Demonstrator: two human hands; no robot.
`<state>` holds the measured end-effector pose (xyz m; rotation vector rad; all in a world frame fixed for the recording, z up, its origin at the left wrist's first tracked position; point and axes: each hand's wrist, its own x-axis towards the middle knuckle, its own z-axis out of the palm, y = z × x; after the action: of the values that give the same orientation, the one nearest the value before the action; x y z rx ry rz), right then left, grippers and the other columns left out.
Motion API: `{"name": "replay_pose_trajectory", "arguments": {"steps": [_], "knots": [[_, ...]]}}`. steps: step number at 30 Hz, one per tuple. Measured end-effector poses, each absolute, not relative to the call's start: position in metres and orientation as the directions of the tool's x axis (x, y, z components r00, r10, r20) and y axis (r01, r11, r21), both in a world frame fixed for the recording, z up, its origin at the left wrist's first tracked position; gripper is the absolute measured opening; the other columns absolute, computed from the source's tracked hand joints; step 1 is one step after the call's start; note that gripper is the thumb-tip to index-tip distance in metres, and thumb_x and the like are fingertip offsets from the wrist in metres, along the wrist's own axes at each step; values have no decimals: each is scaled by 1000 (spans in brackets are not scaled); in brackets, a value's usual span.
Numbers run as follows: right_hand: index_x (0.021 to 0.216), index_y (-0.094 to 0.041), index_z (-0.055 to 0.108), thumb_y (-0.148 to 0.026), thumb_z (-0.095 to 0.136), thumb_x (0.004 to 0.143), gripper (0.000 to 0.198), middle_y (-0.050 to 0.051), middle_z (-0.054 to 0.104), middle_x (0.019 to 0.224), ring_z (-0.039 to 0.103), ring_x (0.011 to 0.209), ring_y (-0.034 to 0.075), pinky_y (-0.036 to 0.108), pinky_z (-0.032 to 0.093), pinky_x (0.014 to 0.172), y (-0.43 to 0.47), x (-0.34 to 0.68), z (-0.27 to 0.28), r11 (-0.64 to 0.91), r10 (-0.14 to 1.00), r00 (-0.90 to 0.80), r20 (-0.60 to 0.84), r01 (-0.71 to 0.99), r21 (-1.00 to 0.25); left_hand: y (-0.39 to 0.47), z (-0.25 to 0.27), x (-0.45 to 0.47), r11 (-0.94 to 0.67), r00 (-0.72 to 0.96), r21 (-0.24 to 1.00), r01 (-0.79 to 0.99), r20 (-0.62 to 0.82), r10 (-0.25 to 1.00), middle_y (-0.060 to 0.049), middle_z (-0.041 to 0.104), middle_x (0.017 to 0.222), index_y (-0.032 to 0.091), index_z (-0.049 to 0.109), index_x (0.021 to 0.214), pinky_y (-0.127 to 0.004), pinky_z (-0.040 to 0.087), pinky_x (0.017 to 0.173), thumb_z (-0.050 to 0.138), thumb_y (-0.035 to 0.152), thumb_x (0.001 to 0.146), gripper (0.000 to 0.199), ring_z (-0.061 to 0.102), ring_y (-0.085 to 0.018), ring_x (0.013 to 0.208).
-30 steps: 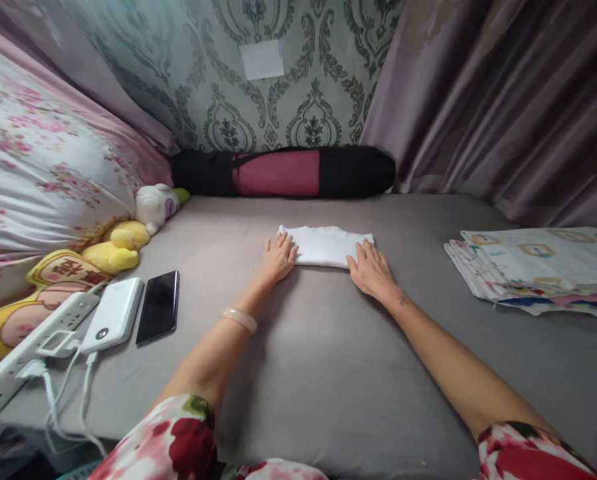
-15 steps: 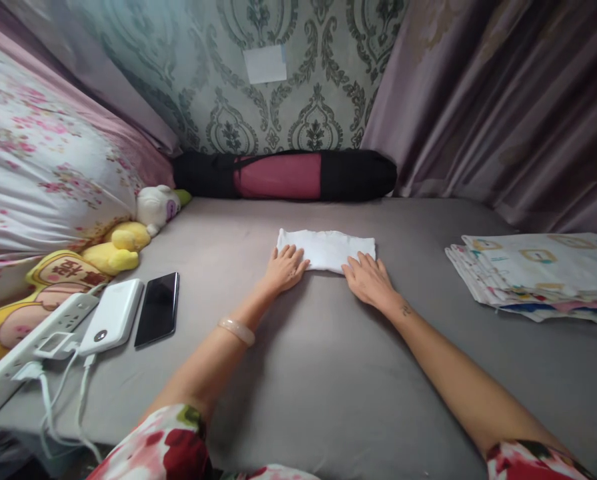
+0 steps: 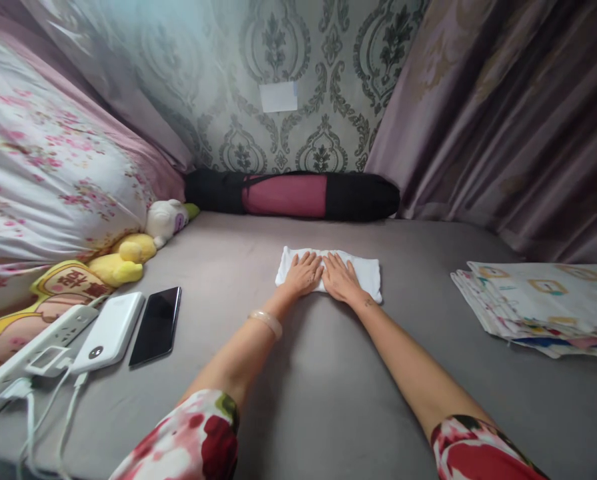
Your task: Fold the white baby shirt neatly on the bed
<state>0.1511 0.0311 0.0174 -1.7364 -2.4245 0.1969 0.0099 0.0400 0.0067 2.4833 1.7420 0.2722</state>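
Observation:
A folded white cloth (image 3: 368,272) lies flat on the grey sheet (image 3: 323,373) in the middle of the head view. My left hand (image 3: 304,273) rests palm down on it, left of centre, with the fingers stretched out. Close beside it, my right hand (image 3: 339,275) lies flat on the cloth too, fingers extended, the two hands nearly touching. Both hands press on top without gripping; the cloth's middle is hidden under them. A pale bangle (image 3: 267,323) circles my left wrist.
On the left lie a black phone (image 3: 155,327), a white power bank (image 3: 109,332), a power strip (image 3: 38,363) with cables, and plush toys (image 3: 123,259). A stack of folded printed cloths (image 3: 543,300) sits at right. A long black and maroon bag (image 3: 288,195) lies along the wall.
Both hands have moved inward from the cloth's two near corners to its middle, now side by side. The camera view has tilted up slightly.

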Motion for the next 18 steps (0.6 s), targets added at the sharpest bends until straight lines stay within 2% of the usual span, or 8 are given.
{"name": "replay_pose_trajectory", "arguments": {"steps": [10,18], "knots": [[149,-14,37,-29,24,98,55,7,31,157,24,145,24,46,17,118,31,153,7,300,954,-292,67,936,-185,43,-3,8,-296,289,228,928,62,955,-7,31,158,20,35,148,-48,18,120,19,44,100,56,23,-24,147],[151,-5,28,-32,22,99,59,12,24,160,18,147,25,42,14,119,35,161,3,137,990,-131,45,975,-176,41,-3,9,-158,133,205,966,127,983,-14,35,155,13,41,144,-47,22,118,23,47,99,60,29,-28,144]]}}
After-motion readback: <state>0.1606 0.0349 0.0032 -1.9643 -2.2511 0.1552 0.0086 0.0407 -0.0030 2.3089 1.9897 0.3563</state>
